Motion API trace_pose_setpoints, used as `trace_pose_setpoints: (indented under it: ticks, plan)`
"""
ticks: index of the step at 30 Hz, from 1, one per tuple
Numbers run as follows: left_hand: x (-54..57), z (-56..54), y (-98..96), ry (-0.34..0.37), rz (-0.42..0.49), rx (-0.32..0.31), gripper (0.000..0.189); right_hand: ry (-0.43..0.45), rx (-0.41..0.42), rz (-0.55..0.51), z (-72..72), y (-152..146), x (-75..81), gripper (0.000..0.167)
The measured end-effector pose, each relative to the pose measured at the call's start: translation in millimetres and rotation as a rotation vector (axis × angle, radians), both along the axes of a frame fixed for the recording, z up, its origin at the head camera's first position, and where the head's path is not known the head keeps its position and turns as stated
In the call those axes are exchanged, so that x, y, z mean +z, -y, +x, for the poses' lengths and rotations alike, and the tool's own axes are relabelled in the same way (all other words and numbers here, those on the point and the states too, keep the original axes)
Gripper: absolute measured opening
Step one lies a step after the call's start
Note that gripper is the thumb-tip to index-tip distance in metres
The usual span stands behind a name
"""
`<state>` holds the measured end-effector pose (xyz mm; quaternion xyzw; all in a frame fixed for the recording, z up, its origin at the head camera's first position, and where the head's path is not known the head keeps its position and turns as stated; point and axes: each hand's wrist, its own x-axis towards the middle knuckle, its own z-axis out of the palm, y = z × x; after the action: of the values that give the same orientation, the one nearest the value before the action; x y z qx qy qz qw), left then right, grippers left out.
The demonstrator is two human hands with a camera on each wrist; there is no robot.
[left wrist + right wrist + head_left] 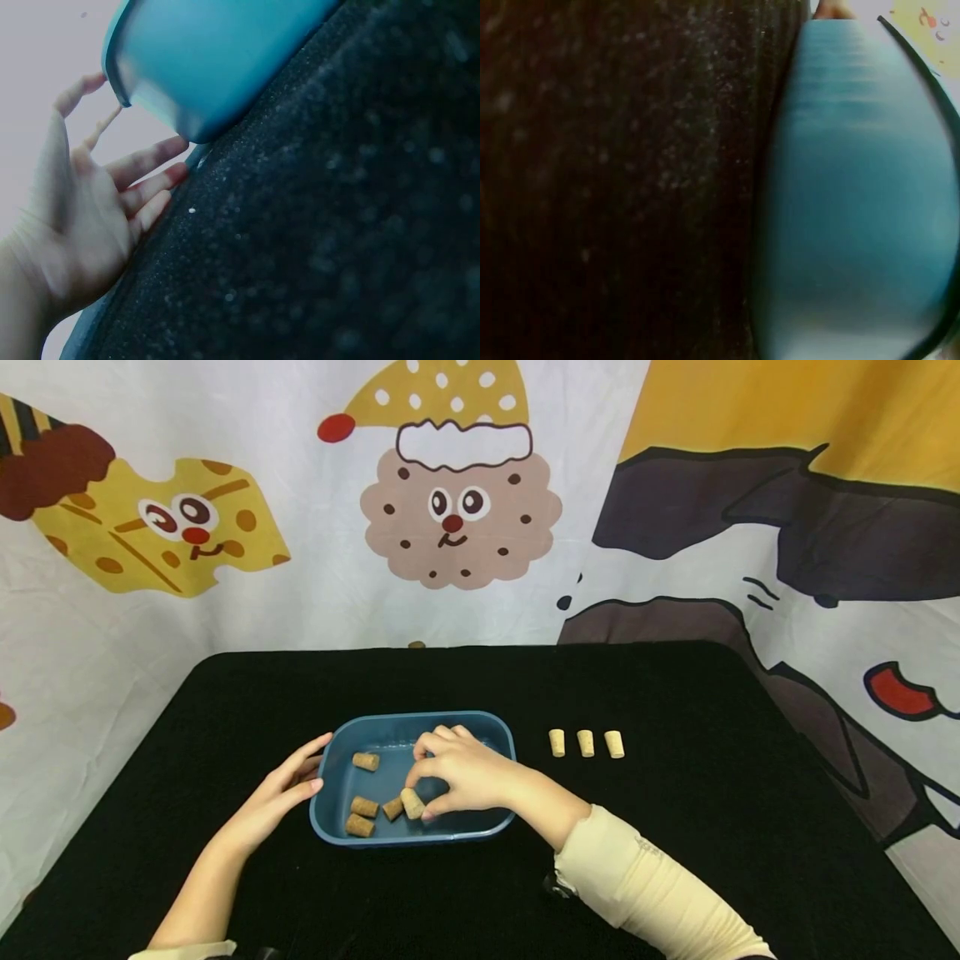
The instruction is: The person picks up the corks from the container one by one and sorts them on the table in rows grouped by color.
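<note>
A blue plastic bin (420,841) stands on the black cloth, with several brown cork stoppers (365,762) lying loose inside it. My right hand (468,772) reaches in over the bin's right side and pinches a pale tapered cork stopper (412,803) between thumb and index finger, low over the brown ones. At the bin's left end, my left hand (273,793) touches the rim with fairly straight, spread fingers. The left wrist view shows this hand (82,217) with fingertips against the bin's outer wall (202,67). In the right wrist view, the bin wall (855,210) hides the right hand's fingers.
Three pale cork stoppers (586,743) stand in a row on the black tablecloth (675,827), to the right of the bin. Behind the table hangs a white curtain (300,460) with cartoon prints. A small brown object (416,644) shows at the table's far edge.
</note>
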<state>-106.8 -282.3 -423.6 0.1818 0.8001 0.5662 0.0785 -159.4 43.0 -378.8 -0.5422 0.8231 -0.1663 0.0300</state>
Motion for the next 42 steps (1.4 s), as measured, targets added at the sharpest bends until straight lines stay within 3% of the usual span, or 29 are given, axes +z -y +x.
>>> trace_pose_setpoints:
  ticks: [14,27,42]
  plan:
    - [1.5,1.4,-3.2,0.007,-0.002,0.012,0.06,0.011,-0.146,-0.107,10.5,-20,13.6,0.038]
    - [0.7,0.8,-1.0,-0.012,-0.004,0.0,0.059,-0.034,-0.331,-0.212,19.4,-60,30.4,0.036]
    - [0.3,1.2,-0.8,-0.016,0.007,-0.012,0.058,-0.129,-0.57,-0.255,28.3,-121,28.8,0.033]
